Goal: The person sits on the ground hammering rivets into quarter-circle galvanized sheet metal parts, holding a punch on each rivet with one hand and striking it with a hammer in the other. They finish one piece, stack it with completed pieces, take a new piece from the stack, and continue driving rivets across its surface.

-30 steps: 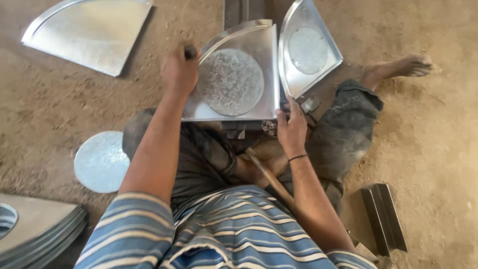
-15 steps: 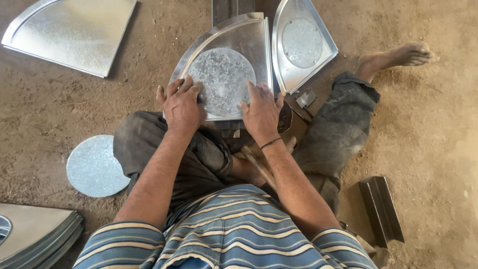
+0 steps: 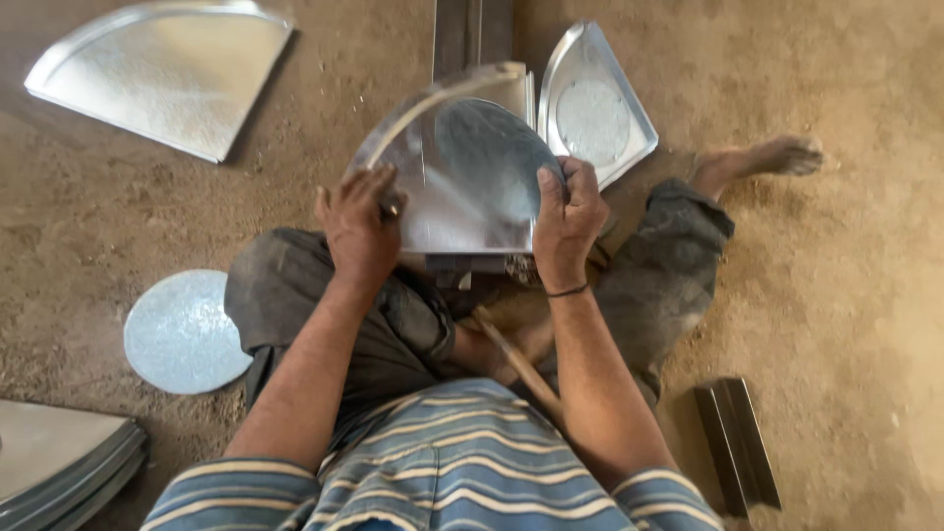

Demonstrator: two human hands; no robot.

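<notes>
Quarter-round metal tray [image 3: 462,197] sits tilted up over the seated person's lap, left hand [image 3: 359,231] clamped on its left edge, right hand [image 3: 568,218] curled round its right edge and the round disc [image 3: 492,157] inside it. Just right of it lies a second tray [image 3: 600,98]; a loose disc [image 3: 182,329] lies well to its lower left

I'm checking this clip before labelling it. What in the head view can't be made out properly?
- Metal block under the quarter-round tray: hidden by the tray.
- Left hand fingertips: curled behind the tray's edge.
- Right hand grip on the round disc: cannot tell disc from tray contact.
- Stack of trays: cut off by the left and bottom edges.
- Wooden handle: its head hidden behind the legs.
</notes>
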